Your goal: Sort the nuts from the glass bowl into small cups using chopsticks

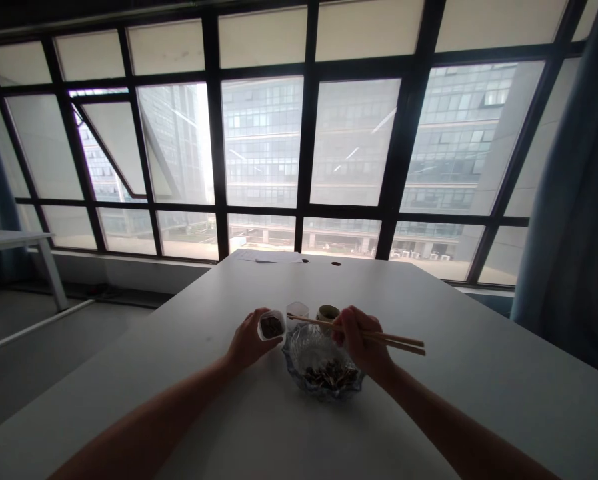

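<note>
My left hand is wrapped round a small clear plastic cup, tilted so its mouth faces me, with dark bits inside. In my right hand is a pair of wooden chopsticks, their tips pointing left above a second clear cup. A scalloped glass bowl stands between my hands, with a heap of dark and pale slender pieces at its near side. Behind the bowl is a small greenish round cup, partly covered by the chopsticks and my right hand.
Everything stands on a large white table. White sheets of paper lie at its far edge, near two round dark holes. Another white table is at the left. Windows fill the far wall, with a blue curtain at the right.
</note>
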A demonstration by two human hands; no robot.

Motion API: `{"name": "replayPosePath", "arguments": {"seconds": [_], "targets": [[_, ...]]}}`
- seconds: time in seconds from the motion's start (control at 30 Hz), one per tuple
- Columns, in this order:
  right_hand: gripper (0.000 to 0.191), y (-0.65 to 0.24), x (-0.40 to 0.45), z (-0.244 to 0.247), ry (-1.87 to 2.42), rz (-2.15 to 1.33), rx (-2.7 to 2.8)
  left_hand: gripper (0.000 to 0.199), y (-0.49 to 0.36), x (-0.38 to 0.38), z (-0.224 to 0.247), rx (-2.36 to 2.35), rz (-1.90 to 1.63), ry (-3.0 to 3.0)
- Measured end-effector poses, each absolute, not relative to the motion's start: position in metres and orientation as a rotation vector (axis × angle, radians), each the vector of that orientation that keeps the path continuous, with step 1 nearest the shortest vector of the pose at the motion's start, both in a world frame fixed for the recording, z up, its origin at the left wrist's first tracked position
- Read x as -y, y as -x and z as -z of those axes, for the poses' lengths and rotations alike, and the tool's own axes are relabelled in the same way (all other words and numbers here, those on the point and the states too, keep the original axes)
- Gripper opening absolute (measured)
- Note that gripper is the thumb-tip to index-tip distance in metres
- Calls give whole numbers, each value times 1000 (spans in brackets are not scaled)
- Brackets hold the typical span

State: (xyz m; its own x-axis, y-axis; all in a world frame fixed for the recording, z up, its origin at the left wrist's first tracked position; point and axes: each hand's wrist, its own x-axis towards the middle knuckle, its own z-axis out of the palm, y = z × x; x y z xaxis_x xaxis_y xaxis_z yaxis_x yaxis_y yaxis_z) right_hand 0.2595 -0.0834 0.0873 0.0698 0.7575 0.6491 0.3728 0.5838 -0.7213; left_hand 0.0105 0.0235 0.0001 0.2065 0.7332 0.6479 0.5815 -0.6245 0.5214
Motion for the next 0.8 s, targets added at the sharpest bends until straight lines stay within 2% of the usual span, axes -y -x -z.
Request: {"name": "replayPosePath", "arguments": {"seconds": [0.2, 0.5, 0.8], "targets": [[49, -225, 58, -94, 960, -328, 1846, 58, -10, -23, -1, -1244, -1411, -2310], [58, -287, 79, -104, 1092, -554, 1506, 57, -12, -25, 2, -1284, -1401, -2239], [49, -309, 96, -67, 1229, -713, 1687, 57, -10, -24, 3, -1342, -1366, -2243]]}}
